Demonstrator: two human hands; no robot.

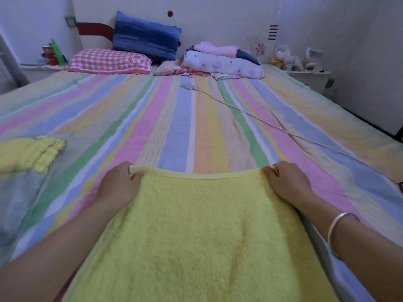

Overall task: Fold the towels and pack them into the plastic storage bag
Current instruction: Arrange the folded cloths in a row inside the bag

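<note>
Fold step on yellow towel (202,232): keep hem taut and level, bring both far corners straight back to near edge, match edges before pressing flat. Pinched tight at those corners by left hand (118,186) and right hand (287,184), fingers curled on hem. Spread flat on near end of striped sheet (196,118).

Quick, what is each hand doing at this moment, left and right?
Left hand: pinches the far left corner of the fluffy yellow terry towel.
Right hand: pinches the far right corner of the same towel.
</note>
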